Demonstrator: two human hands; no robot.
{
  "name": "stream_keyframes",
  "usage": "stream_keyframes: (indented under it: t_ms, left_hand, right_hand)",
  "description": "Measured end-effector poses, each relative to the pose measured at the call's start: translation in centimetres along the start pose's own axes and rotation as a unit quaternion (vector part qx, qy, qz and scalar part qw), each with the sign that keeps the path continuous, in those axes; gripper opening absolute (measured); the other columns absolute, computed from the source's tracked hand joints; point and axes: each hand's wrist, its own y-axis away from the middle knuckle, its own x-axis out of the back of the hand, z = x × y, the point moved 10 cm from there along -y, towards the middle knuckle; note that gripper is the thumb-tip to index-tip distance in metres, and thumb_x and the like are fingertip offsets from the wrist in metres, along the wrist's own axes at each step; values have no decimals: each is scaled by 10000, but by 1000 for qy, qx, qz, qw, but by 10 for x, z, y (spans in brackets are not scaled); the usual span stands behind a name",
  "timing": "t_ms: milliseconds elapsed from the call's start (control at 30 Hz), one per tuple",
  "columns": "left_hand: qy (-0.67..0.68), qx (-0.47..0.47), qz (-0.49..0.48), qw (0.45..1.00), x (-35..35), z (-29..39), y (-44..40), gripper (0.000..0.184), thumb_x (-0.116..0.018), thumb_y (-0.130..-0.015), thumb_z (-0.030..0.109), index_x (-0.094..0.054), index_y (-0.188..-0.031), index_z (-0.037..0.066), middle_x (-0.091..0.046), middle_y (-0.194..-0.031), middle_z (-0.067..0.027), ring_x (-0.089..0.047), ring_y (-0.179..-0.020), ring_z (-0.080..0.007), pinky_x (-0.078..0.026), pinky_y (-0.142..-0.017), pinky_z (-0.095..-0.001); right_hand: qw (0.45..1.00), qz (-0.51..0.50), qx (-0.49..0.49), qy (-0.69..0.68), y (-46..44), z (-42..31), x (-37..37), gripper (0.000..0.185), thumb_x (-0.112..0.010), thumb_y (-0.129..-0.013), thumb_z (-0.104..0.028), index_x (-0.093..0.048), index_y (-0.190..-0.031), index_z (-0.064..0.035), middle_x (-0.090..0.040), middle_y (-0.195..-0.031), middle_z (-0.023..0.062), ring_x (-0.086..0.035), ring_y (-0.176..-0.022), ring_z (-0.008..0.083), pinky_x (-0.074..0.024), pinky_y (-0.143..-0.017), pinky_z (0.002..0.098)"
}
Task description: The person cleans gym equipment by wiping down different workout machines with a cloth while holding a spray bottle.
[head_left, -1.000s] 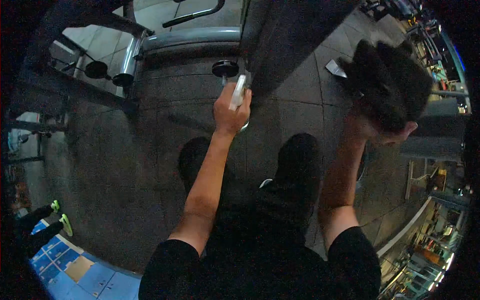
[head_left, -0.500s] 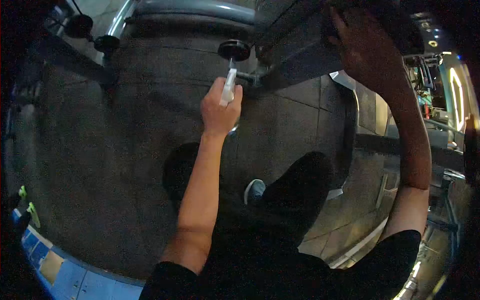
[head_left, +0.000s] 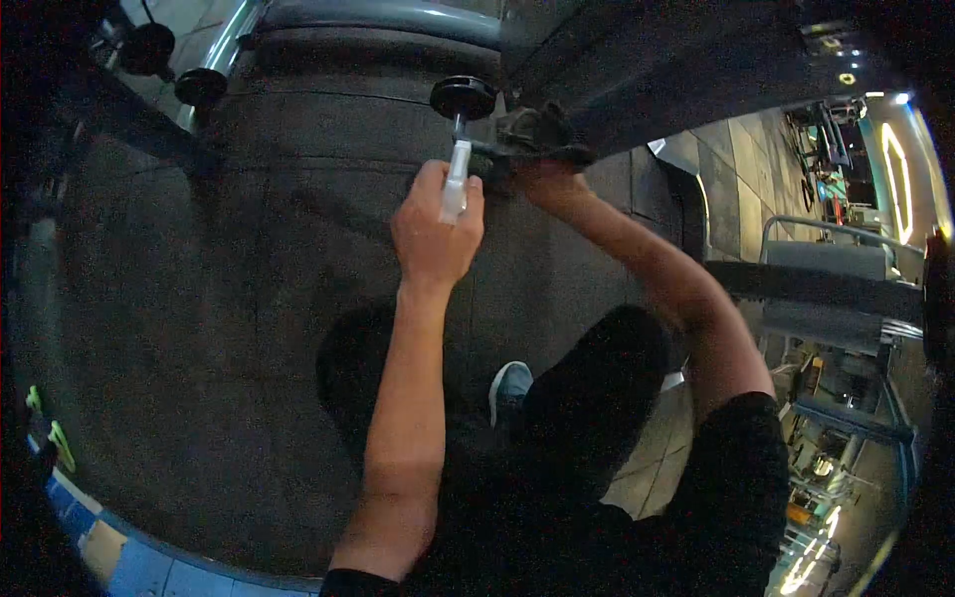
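Note:
My left hand [head_left: 436, 234] is closed around a white object [head_left: 458, 179] that looks like a spray bottle, its narrow top pointing away from me. Just beyond that top is a black round disc [head_left: 464, 97] on a short metal rod. My right hand [head_left: 549, 179] reaches in from the right and grips a crumpled dark cloth [head_left: 534, 129]. The cloth is beside the rod, against or close to dark machine parts; contact cannot be made out. It hides most of my right fingers.
A thick grey machine tube [head_left: 388, 16] crosses the top, with a dark panel [head_left: 686, 65] to its right. More black discs [head_left: 200, 87] hang at upper left. Blue lockers [head_left: 139, 562] and a person's green-edged shoe [head_left: 62, 448] show at lower left. A padded bench [head_left: 826, 261] stands at right.
My right hand has moved from the far right, up past the dark panel, then down and left beside the rod. The view has shifted right, and my left hand keeps its hold.

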Motion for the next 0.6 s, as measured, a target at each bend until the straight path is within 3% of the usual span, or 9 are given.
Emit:
stream_keyframes:
  t_ms: [67, 133, 200, 300, 400, 467, 500, 567, 600]
  left_hand:
    - [-1, 13, 11, 1000, 3, -7, -2, 226, -694, -947, 270, -609, -1003, 67, -676, -906, -172, -696, -816, -392, -538, -691, -494]
    - [-4, -7, 18, 1000, -3, -10, -6, 238, -695, -948, 283, -610, -1008, 68, -678, -896, -174, -695, -813, -398, -538, -703, -497]
    - [22, -6, 18, 1000, -4, -16, -12, 239, -688, -950, 283, -614, -1016, 66, -681, -894, -174, -696, -811, -399, -538, -711, -493]
    - [-24, 10, -19, 999, -4, -15, -18, 240, -685, -949, 279, -620, -1027, 61, -688, -903, -178, -697, -813, -403, -536, -714, -499]
    - [-38, -27, -17, 999, -12, -13, -20, 243, -683, -948, 275, -624, -1031, 54, -691, -904, -181, -697, -810, -407, -535, -712, -500]
    - [-15, -12, -20, 1000, -15, -17, -19, 245, -684, -947, 275, -625, -1030, 52, -692, -909, -184, -696, -813, -410, -535, -712, -500]
    - [8, -1, -24, 1000, -15, -19, -20, 247, -685, -946, 275, -626, -1030, 51, -692, -915, -186, -696, -816, -413, -535, -711, -501]
    - [8, 3, -27, 1000, -15, -19, -22, 246, -683, -947, 278, -626, -1026, 52, -693, -926, -186, -698, -825, -410, -535, -713, -497]
    - [11, 6, -31, 999, -15, -19, -21, 245, -682, -949, 281, -626, -1023, 54, -694, -937, -185, -699, -834, -408, -535, -714, -494]
  right_hand:
    - [948, 283, 70, 125, 48, 20, 58, 471, -635, -926, -270, -627, -1349, -63, -652, -1230, 208, -633, -1013, 332, -505, -910, 514]
    - [969, 188, -2, 160, 70, 69, 149, 523, -617, -965, -282, -569, -1459, -116, -610, -1316, 217, -625, -1106, 343, -487, -968, 543]
    - [966, 228, -6, 122, 91, 119, 219, 533, -570, -1022, -302, -507, -1533, -161, -576, -1370, 224, -624, -1119, 337, -497, -978, 526]
    - [952, 257, 26, 163, 121, 116, 332, 436, -526, -1055, -326, -578, -1434, -115, -602, -1301, 213, -629, -1075, 336, -516, -984, 500]
    - [951, 122, -25, 284, 116, 124, 325, 622, -639, -983, -384, -509, -1449, 7, -531, -1396, 256, -557, -1286, 379, -476, -1057, 505]
    - [979, 183, -2, 88, 106, 131, 307, 533, -636, -986, -364, -575, -1354, 17, -576, -1297, 260, -550, -1283, 385, -472, -1055, 510]
    - [980, 180, -1, 84, 88, 133, 286, 533, -636, -986, -364, -575, -1354, 17, -576, -1297, 260, -550, -1283, 385, -472, -1055, 510]
    - [967, 200, -16, 159, 51, 125, 239, 381, -518, -1067, -337, -618, -1280, -36, -610, -1235, 211, -633, -1053, 330, -541, -973, 435]
    - [974, 139, -13, 176, 38, 97, 213, 370, -523, -1068, -347, -617, -1221, -23, -614, -1204, 195, -633, -1067, 315, -538, -988, 411]
